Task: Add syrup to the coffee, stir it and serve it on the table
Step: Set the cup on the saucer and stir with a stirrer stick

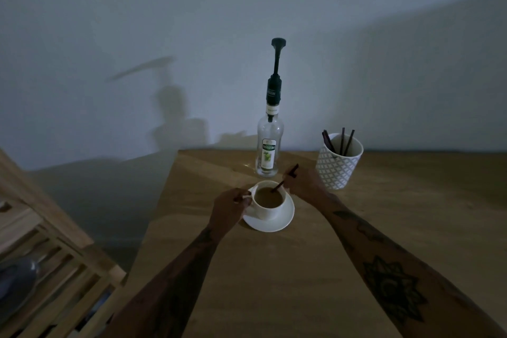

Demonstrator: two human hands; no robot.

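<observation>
A white coffee cup filled with milky coffee stands on a white saucer on the wooden table. My left hand pinches the cup's handle on its left side. My right hand grips a dark stir stick whose lower end dips into the coffee. Behind the cup stands a clear syrup bottle with a tall black pump, upright and untouched.
A white patterned pot holding several dark stir sticks stands to the right of the bottle. A slatted wooden rack sits lower left, beyond the table's left edge. A pale wall rises behind the table.
</observation>
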